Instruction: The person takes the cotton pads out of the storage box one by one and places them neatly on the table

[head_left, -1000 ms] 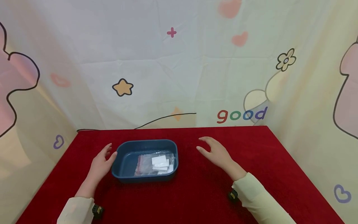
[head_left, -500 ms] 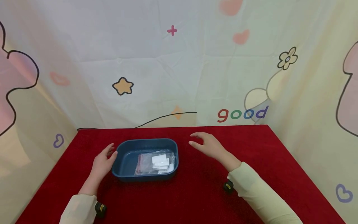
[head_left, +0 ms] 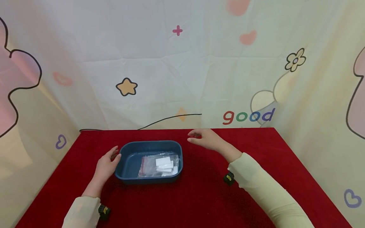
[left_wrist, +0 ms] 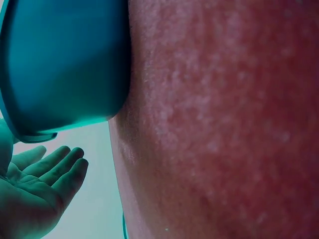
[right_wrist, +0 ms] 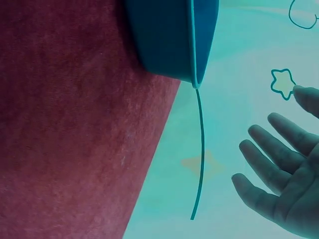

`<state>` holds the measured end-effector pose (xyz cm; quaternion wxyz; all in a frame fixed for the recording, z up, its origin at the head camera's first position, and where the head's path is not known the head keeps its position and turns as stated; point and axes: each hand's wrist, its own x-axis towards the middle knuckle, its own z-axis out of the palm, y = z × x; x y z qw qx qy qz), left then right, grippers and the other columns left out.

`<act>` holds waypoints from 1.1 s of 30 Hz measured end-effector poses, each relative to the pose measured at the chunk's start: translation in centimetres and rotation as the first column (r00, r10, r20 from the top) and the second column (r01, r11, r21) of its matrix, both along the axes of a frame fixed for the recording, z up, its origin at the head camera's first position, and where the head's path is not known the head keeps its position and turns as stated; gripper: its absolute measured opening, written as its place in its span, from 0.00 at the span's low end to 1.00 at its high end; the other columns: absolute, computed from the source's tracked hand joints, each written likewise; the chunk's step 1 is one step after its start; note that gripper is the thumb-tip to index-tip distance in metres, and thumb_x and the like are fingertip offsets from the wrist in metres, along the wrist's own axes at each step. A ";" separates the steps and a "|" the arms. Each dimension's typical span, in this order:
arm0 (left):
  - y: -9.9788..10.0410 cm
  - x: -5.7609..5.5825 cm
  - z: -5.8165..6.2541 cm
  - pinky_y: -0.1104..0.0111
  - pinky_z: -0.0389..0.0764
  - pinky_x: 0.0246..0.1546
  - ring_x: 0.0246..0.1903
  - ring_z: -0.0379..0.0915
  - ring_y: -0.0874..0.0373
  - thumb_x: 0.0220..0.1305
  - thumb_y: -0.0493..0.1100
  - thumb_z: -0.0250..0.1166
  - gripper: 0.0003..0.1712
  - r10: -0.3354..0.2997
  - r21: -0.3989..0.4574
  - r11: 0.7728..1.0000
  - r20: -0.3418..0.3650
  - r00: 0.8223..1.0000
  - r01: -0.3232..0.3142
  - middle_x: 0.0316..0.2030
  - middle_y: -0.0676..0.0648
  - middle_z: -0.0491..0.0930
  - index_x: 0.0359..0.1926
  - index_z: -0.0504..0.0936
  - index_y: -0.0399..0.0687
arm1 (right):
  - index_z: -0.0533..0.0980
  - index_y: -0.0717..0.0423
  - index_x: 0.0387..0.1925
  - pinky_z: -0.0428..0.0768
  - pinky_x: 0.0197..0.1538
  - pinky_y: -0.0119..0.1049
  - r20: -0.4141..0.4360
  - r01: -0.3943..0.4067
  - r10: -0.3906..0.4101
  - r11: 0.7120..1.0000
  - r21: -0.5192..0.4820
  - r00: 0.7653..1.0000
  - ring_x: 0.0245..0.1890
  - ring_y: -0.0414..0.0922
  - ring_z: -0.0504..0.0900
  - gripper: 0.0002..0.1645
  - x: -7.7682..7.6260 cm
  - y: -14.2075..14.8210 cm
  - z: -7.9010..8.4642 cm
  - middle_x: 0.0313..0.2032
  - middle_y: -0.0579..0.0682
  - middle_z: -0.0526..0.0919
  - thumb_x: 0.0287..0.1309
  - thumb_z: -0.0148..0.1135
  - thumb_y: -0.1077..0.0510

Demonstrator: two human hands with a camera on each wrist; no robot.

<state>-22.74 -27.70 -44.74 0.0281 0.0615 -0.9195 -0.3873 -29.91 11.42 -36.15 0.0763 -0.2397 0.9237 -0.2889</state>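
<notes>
Head view: my left hand [head_left: 106, 164] beside blue bin [head_left: 148, 181], right hand [head_left: 206, 138] apart, both loosely spread, empty; bin probably keeps plastic bags [head_left: 148, 167] together.

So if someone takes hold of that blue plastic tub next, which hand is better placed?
Probably the left hand: it is close beside the left end of the blue plastic tub, though contact is unclear. The right hand has a visible gap to the tub's right end.
</notes>
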 end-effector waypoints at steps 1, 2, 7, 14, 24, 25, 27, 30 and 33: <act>0.0 0.0 0.0 0.41 0.72 0.69 0.69 0.66 0.30 0.78 0.42 0.51 0.34 0.002 0.001 1.000 0.003 1.000 -0.002 0.72 0.26 0.65 0.77 0.56 0.32 | 0.78 0.57 0.63 0.84 0.60 0.49 0.008 -0.007 0.007 1.000 0.004 1.000 0.57 0.53 0.81 0.28 -0.1 -0.1 0.1 0.57 0.57 0.85 0.66 0.64 0.48; 0.0 0.0 0.0 0.41 0.72 0.69 0.70 0.66 0.30 0.78 0.42 0.51 0.34 0.003 0.003 1.000 0.006 1.000 -0.003 0.72 0.26 0.65 0.78 0.56 0.32 | 0.78 0.57 0.63 0.84 0.60 0.49 0.014 -0.017 0.016 1.000 0.009 1.000 0.58 0.54 0.81 0.28 -0.2 -0.3 0.2 0.57 0.57 0.85 0.67 0.63 0.48; 0.1 0.0 -0.1 0.41 0.71 0.70 0.71 0.65 0.30 0.79 0.42 0.50 0.33 0.016 0.017 1.000 0.021 1.000 -0.016 0.72 0.26 0.65 0.78 0.57 0.32 | 0.78 0.57 0.63 0.82 0.63 0.50 0.045 -0.045 0.044 0.999 0.014 0.998 0.60 0.54 0.81 0.26 -0.7 -1.1 0.8 0.59 0.57 0.84 0.69 0.61 0.49; 0.1 -0.1 -0.4 0.42 0.71 0.70 0.70 0.66 0.31 0.79 0.41 0.50 0.31 0.028 0.029 0.999 0.018 0.999 -0.029 0.70 0.26 0.68 0.77 0.59 0.31 | 0.78 0.58 0.64 0.80 0.65 0.50 0.094 -0.073 0.072 0.997 0.001 0.993 0.63 0.55 0.79 0.26 -1.3 -2.2 1.2 0.62 0.57 0.82 0.70 0.59 0.49; 0.2 -0.4 -1.0 0.42 0.72 0.69 0.70 0.67 0.31 0.79 0.41 0.49 0.30 0.063 0.086 0.994 0.038 0.997 -0.066 0.70 0.26 0.67 0.75 0.62 0.31 | 0.78 0.57 0.64 0.80 0.66 0.49 0.120 -0.104 0.102 0.994 0.017 0.988 0.64 0.54 0.79 0.26 -2.6 -3.9 1.3 0.63 0.57 0.82 0.71 0.59 0.48; 0.2 -0.4 -1.0 0.42 0.72 0.69 0.70 0.67 0.31 0.80 0.42 0.49 0.30 0.065 0.094 0.993 0.043 0.997 -0.069 0.70 0.26 0.67 0.75 0.62 0.32 | 0.78 0.56 0.64 0.80 0.66 0.49 0.121 -0.105 0.102 0.994 0.021 0.987 0.64 0.54 0.79 0.26 -2.7 -4.1 1.4 0.63 0.57 0.82 0.71 0.59 0.48; 0.3 -0.4 -1.1 0.42 0.72 0.69 0.69 0.67 0.31 0.80 0.42 0.48 0.30 0.071 0.104 0.992 0.046 0.996 -0.075 0.70 0.26 0.68 0.75 0.62 0.32 | 0.78 0.56 0.63 0.79 0.66 0.49 0.125 -0.110 0.105 0.993 0.031 0.987 0.64 0.53 0.79 0.26 -3.0 -4.5 1.5 0.63 0.56 0.82 0.71 0.59 0.48; 0.2 -0.2 -1.2 0.43 0.73 0.69 0.70 0.67 0.32 0.80 0.42 0.49 0.30 0.077 0.135 0.987 0.056 0.995 -0.084 0.70 0.26 0.67 0.76 0.62 0.33 | 0.79 0.55 0.63 0.79 0.66 0.48 0.138 -0.131 0.124 0.991 0.040 0.983 0.62 0.53 0.80 0.25 -3.3 -5.0 1.7 0.61 0.56 0.83 0.71 0.58 0.48; 0.2 -0.2 -1.2 0.43 0.72 0.70 0.72 0.65 0.32 0.80 0.43 0.49 0.30 0.084 0.177 0.980 0.063 0.995 -0.094 0.72 0.27 0.66 0.76 0.62 0.34 | 0.79 0.56 0.62 0.79 0.67 0.48 0.180 -0.144 0.136 0.989 0.030 0.974 0.60 0.54 0.82 0.25 -3.7 -5.5 1.9 0.60 0.57 0.84 0.71 0.58 0.48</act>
